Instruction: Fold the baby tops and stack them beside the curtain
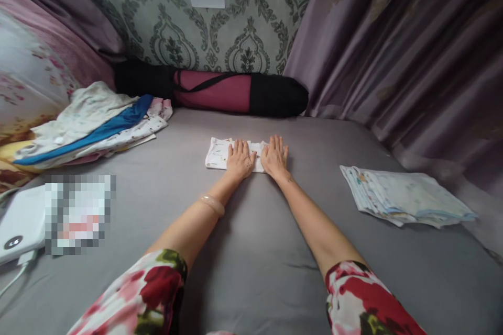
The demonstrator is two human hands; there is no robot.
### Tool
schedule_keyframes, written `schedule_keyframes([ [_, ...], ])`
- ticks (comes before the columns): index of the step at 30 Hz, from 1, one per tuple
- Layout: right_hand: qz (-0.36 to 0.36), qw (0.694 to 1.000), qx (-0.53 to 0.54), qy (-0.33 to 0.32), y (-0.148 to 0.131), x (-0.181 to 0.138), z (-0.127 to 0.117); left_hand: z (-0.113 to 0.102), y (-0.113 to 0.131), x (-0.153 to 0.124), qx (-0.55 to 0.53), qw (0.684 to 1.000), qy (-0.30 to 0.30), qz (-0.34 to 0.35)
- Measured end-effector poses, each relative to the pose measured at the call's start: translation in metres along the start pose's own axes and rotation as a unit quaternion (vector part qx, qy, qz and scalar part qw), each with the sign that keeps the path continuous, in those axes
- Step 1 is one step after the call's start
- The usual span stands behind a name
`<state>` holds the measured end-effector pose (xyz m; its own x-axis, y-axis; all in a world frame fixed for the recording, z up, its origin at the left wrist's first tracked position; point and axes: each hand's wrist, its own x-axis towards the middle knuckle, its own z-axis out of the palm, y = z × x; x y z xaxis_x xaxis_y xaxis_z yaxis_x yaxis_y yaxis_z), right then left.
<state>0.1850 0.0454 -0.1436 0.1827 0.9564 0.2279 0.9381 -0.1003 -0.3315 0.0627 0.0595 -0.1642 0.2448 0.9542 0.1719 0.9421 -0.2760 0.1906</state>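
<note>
A small folded white cloth (216, 153) with a sparse print lies on the grey sheet. It looks like a piece of clothing, but its exact kind is hard to make out. My left hand (240, 159) rests flat on its middle, fingers stretched away from me. Beside it, my right hand (275, 157) presses flat on the cloth's right part, covering much of that end. Both palms face down, and the thumbs point toward each other. Neither hand grips anything.
At the left lies a loose pile of clothes (94, 120). A stack of folded cloths (412, 196) is at the right. A white power bank (25, 220) with a cable sits front left. Along the wall lies a black and maroon long bag (220, 91); curtains (377, 36) hang right.
</note>
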Motion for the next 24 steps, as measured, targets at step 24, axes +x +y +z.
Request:
schedule_keyframes([
  [24, -0.102, 0.979, -0.066, -0.163, 0.043, 0.036, -0.016, -0.048, -0.107, 0.048, 0.033, 0.988, -0.149, 0.038],
])
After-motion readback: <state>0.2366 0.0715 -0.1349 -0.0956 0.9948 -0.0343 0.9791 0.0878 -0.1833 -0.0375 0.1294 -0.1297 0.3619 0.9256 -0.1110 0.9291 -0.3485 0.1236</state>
